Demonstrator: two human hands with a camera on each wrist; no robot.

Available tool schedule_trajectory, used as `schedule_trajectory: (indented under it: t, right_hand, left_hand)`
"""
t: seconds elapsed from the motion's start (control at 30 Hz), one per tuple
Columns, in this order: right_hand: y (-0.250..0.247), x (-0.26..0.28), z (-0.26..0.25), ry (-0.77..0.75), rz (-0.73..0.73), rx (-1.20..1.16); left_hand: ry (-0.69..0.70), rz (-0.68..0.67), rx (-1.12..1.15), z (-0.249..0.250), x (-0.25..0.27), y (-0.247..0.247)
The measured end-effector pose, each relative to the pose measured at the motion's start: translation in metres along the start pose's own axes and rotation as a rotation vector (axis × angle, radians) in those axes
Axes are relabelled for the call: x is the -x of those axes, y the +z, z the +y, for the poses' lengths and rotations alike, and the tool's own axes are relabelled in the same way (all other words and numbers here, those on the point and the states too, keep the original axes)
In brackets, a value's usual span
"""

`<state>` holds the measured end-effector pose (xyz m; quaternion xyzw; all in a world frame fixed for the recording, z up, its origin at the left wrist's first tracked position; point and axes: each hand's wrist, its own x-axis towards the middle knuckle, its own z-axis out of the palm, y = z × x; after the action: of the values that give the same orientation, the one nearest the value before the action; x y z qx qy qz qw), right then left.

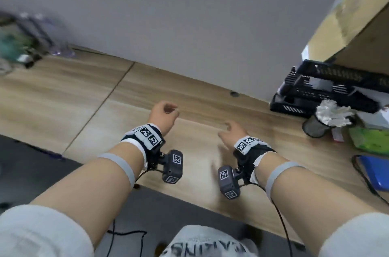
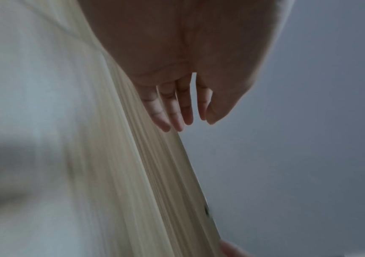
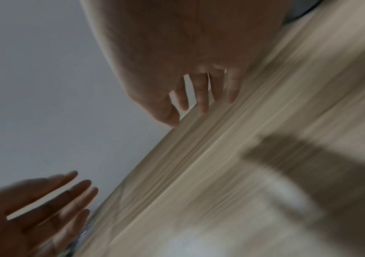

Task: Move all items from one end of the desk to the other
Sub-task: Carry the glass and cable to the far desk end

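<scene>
Soft, even indoor light fills the head view, with a pale glare patch on the desk [image 1: 202, 164] and smeared, unfocused clutter [image 1: 23, 44] at the bent left edge. Both wrist views are dim and streaked with motion blur, and the palms there sit in shadow.

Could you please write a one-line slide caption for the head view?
Both empty hands, left and right, hover over the wooden desk.

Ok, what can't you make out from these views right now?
- Items at the far left, head view: motion blur, not identifiable.
- Blue object, head view: cut off by the right edge.
- Black tray stack, head view: contents hidden by its walls.
- Both wrist views: desk smeared by blur.
</scene>
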<state>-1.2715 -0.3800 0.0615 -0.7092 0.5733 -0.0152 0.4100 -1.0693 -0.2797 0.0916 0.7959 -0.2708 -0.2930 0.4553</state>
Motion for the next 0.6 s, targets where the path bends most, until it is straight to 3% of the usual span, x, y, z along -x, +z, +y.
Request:
schedule_trajectory:
  t: [0.27, 0.4, 0.6]
  right_hand:
    - [0.150, 0.056, -0.211, -0.342, -0.252, 0.075]
    - [0.202, 0.071, -0.280, -0.428, -0.311, 0.124]
    - [0.271, 0.062, -0.365, -0.515, -0.366, 0.208]
  left_hand:
    - [-0.082, 0.334, 0.077, -0.079, 0.025, -0.265]
    - [-0.120, 0.432, 0.131, -0.114, 0.036, -0.344]
    - [-0.168, 0.567, 0.177, -0.147, 0.031, -0.425]
